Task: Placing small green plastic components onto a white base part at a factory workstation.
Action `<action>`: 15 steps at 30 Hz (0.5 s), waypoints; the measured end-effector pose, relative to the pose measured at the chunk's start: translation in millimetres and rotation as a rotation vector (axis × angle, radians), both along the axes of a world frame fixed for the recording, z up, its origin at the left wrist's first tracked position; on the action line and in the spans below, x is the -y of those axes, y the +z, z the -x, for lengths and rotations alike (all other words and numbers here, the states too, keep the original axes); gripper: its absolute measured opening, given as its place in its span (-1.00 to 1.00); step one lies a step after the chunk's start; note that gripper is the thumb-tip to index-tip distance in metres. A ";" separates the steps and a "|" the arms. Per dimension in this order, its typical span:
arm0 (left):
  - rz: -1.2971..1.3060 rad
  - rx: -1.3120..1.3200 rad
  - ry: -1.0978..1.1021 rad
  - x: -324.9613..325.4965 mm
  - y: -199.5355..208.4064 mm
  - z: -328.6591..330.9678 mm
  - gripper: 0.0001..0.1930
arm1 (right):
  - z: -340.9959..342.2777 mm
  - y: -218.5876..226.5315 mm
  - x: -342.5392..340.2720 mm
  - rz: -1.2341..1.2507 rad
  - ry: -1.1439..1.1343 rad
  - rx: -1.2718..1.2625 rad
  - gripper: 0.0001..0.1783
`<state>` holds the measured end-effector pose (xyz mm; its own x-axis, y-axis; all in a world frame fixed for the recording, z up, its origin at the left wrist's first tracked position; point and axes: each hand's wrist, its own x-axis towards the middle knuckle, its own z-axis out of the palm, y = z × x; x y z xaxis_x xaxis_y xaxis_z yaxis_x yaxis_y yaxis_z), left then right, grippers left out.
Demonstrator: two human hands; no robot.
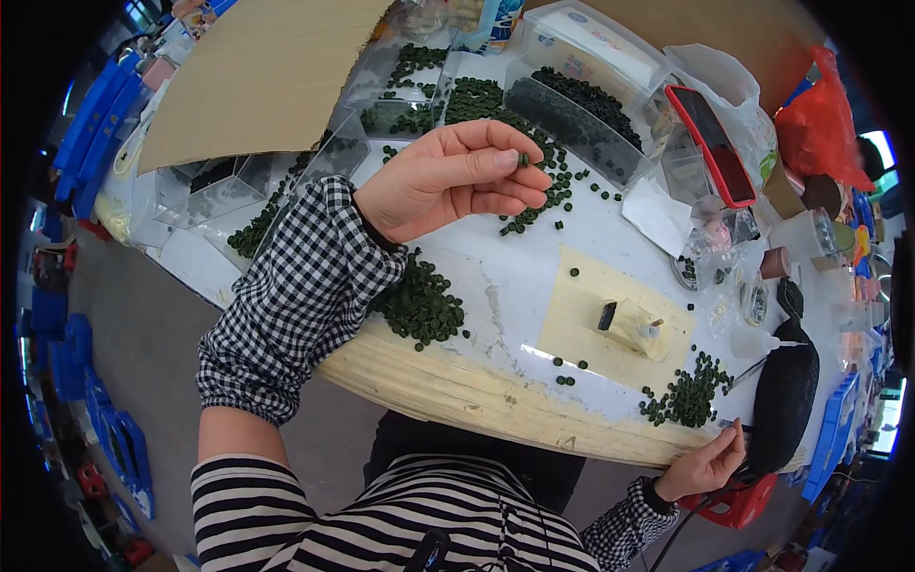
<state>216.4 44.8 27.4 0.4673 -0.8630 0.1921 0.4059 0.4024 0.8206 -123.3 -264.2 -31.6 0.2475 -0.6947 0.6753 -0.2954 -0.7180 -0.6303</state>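
Over white table (534, 286), left hand (448, 181) pinches 1 green bead (523, 159).

We have a single view, from a wide fisheye camera worn on the head, looking steeply down over our striped chest onto the white table (534, 286), whose straight front edge bends into a curve. It sits close: our left hand (453, 176) fills the middle of the picture, while our right hand (705, 465) lies small near the lower right rim. Toward the dark round border we see the floor at left and blue crates (95, 114).
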 end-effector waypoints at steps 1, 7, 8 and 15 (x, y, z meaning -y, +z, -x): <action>0.002 -0.007 -0.001 0.0 0.1 0.1 -0.77 | -0.2 0.3 -0.2 0.000 -0.001 -0.003 -0.77; -0.012 -0.016 0.001 0.3 -0.1 0.6 -0.76 | -0.7 -0.1 -0.3 -0.005 0.004 0.005 -0.77; -0.019 -0.015 0.005 0.5 0.0 0.7 -0.76 | -0.7 -0.2 0.0 -0.002 0.005 0.006 -0.77; -0.057 -0.041 0.027 0.6 1.4 1.6 -0.77 | -1.1 0.2 -0.7 -0.007 0.010 0.002 -0.78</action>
